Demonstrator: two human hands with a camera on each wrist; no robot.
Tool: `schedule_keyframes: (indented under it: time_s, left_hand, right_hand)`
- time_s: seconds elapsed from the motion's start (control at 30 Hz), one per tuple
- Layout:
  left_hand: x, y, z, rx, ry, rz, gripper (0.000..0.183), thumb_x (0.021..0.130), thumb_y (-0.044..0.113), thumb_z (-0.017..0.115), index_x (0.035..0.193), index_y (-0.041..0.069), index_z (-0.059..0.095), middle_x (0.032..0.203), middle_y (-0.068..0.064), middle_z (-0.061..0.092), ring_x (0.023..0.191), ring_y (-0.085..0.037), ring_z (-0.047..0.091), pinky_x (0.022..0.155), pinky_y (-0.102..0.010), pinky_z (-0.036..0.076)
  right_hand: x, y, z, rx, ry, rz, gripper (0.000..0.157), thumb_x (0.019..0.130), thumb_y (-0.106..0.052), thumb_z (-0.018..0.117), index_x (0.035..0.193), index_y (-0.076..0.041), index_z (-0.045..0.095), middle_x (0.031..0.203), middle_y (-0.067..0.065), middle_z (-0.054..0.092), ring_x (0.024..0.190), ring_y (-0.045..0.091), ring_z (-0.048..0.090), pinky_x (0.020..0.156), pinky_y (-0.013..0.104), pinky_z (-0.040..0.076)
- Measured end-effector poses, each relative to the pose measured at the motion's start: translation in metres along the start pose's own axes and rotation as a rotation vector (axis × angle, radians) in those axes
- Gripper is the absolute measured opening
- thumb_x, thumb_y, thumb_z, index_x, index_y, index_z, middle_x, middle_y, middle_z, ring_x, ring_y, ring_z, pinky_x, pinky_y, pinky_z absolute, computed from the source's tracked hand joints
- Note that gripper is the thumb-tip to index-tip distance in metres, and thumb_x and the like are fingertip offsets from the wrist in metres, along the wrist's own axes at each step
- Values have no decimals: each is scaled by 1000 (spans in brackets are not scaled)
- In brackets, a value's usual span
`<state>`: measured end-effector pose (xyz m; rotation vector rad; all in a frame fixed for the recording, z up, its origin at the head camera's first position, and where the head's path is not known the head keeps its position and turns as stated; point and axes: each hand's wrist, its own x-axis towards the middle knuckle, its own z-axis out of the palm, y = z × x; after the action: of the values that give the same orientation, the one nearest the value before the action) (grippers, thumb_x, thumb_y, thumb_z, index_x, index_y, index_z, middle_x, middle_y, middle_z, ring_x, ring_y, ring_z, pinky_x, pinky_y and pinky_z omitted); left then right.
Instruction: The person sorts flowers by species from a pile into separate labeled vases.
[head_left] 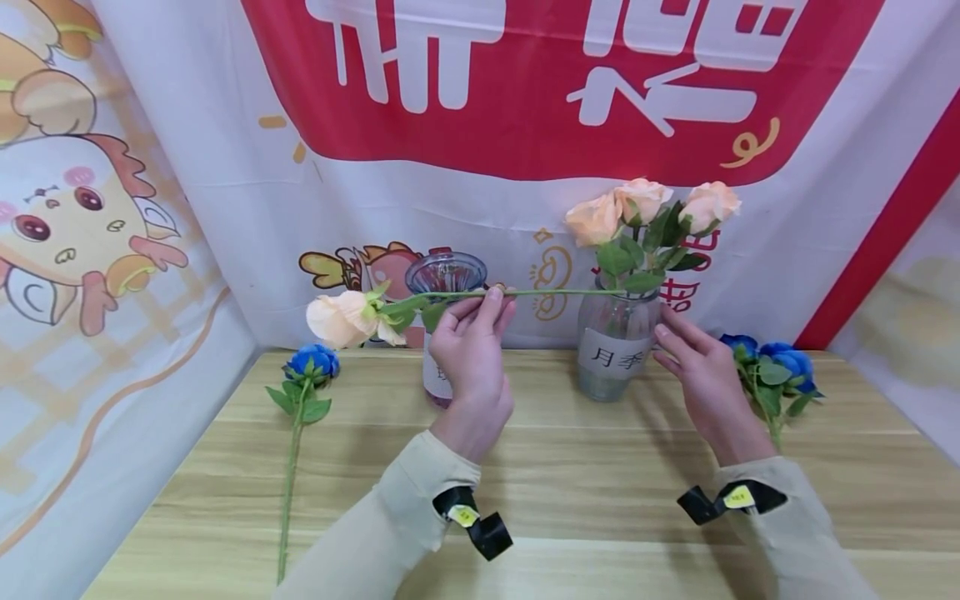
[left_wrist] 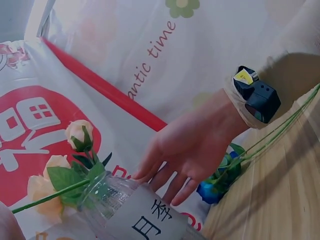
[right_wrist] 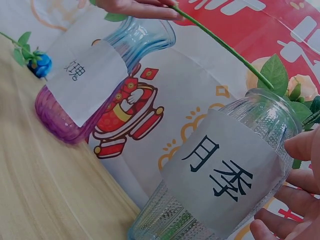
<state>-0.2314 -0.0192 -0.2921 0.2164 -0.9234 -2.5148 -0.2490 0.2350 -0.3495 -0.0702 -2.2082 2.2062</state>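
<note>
In the head view my left hand (head_left: 476, 375) pinches the green stem of a peach rose (head_left: 341, 319) between thumb and fingers. The stem lies almost level, its bloom to the left and its cut end at the mouth of a clear glass vase (head_left: 592, 385). Several fingers of my right hand (head_left: 705, 387) rest, fairly straight, against that vase's right side, as the left wrist view also shows. Three peach roses (head_left: 596, 218) with leaves stand in the vase, which bears a white label (right_wrist: 225, 170). Whether the held stem's tip has passed the rim is unclear.
Behind my left hand stands a blue-to-purple glass vase (right_wrist: 80, 85) with a white label. A single blue rose (head_left: 311, 362) lies at the left of the wooden table (head_left: 570, 517); more blue roses (head_left: 787, 367) lie at the right. A printed cloth (head_left: 225, 208) hangs behind.
</note>
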Motion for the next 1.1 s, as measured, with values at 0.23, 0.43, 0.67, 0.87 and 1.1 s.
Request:
schedule_keyframes:
  time_s: [0.23,0.43,0.67,0.87,1.1]
  left_hand:
    - [-4,-12,17,25,-13,28,15,91,-7,78,93,2,66,93,-12,77,82,-19,78,86,-34,66]
    - [-3,-22,29,53,-50,72,13,89,-8,78,95,-1,69,91,-13,77,78,-15,76,81,-32,66]
    - [-1,-36,42,106,-81,99,13,89,-8,79,99,-6,72,89,-10,76,75,-13,73,83,-38,67]
    - [0,-52,54,216,-94,78,16,89,-3,80,104,-5,75,92,-10,78,78,-16,74,84,-40,67]
    - [5,-67,65,317,-109,77,13,91,0,80,104,-1,77,93,-7,77,80,-12,71,85,-40,66]
  right_hand:
    - [-1,-1,0,-5,-5,0,77,104,-51,60,169,-25,26,180,-5,17,166,24,18,132,46,30]
    - [-2,-2,0,-9,-5,11,77,104,-52,60,169,-26,26,180,-5,16,167,23,18,131,46,30]
    - [-2,-1,1,-11,0,15,77,104,-53,59,169,-26,26,180,-6,17,167,23,17,132,47,28]
    - [-2,-1,1,-13,3,9,77,104,-53,59,168,-27,27,179,-7,18,167,22,17,132,48,28]
    - [-2,-3,0,-7,-3,-2,76,105,-52,59,168,-26,26,179,-7,18,166,22,18,132,49,27]
